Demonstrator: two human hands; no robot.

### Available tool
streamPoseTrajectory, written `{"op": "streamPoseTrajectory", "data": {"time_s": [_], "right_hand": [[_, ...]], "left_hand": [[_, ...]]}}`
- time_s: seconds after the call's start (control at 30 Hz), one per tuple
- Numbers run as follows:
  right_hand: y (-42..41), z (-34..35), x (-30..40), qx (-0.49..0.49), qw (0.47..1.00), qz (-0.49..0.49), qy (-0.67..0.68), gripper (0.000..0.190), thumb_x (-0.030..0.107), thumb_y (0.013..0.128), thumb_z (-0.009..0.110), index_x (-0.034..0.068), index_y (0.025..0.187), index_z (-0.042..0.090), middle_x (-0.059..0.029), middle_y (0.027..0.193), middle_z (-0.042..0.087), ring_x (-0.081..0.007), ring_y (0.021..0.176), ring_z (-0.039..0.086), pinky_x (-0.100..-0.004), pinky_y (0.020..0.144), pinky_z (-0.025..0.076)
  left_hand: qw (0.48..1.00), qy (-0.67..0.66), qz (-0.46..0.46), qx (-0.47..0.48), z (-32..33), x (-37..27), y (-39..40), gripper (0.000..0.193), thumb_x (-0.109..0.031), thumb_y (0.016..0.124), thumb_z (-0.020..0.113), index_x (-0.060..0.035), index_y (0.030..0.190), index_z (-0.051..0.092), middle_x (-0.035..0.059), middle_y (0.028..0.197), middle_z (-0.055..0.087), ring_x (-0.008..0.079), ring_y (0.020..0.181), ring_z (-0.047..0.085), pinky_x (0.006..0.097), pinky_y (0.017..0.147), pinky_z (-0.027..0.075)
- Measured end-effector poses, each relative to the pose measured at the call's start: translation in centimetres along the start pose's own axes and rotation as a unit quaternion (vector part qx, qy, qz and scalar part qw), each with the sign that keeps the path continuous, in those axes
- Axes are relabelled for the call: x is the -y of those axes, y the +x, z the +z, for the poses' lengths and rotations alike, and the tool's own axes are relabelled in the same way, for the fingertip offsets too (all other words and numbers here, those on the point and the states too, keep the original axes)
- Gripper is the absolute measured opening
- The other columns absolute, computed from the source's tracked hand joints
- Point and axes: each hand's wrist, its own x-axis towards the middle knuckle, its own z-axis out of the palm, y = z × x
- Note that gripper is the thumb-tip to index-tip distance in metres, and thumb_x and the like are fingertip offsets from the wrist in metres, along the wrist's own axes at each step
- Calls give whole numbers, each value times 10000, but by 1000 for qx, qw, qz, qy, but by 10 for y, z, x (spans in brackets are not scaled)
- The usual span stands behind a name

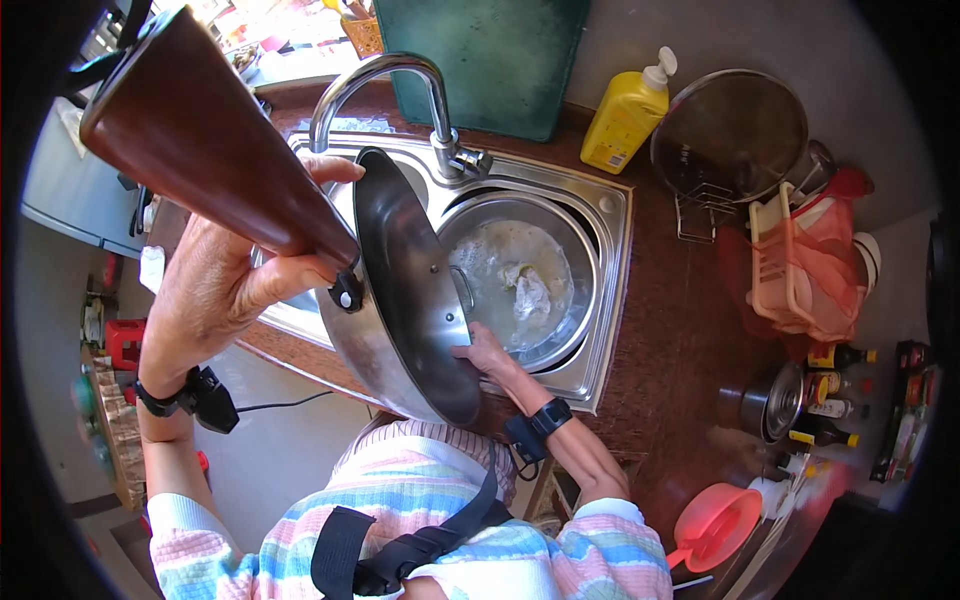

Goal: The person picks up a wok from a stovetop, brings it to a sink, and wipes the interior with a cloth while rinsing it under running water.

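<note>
A metal wok [409, 270] is tilted nearly on its side in front of me, its dark inside facing right. Its brown handle [202, 135] rises towards the upper left, close to the camera. My left hand [217, 292] grips the wok where the handle joins it, with a finger reaching to the rim. On the opposite rim, beside the small wire loop handle [463, 289], my right hand [491, 351] holds the edge. Right of the wok, a round metal basin [587, 300] of cloudy water sits in the sink [611, 225]. A crumpled whitish thing [531, 296] lies in the water.
A chrome faucet [435, 82] arches over the sink. Behind stand a green board [480, 67] and a yellow pump bottle [624, 120]. On the right are a glass lid [727, 135], a plastic basket [772, 270], several bottles, a lidded pot [780, 405] and a red strainer [716, 525].
</note>
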Motion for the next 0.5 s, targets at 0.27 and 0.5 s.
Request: {"op": "streamPoseTrajectory", "data": {"time_s": [0.27,0.5], "right_hand": [[-2,9,6,-25,999,-28,-18,394,86,641,668,-68,962,499,-154,858,584,-223,773,567,-308,701,452],[-11,7,23,-52,987,-80,-127,365,119,712,631,-57,990,475,-135,792,579,-201,723,576,-294,634,460]], "left_hand": [[936,-289,14,-201,44,21,-8,259,-54,716,674,-38,810,434,29,680,507,120,647,547,272,727,477],[845,-387,37,-366,46,45,-31,138,-95,848,508,-89,771,393,9,539,401,94,475,416,238,543,419]]}}
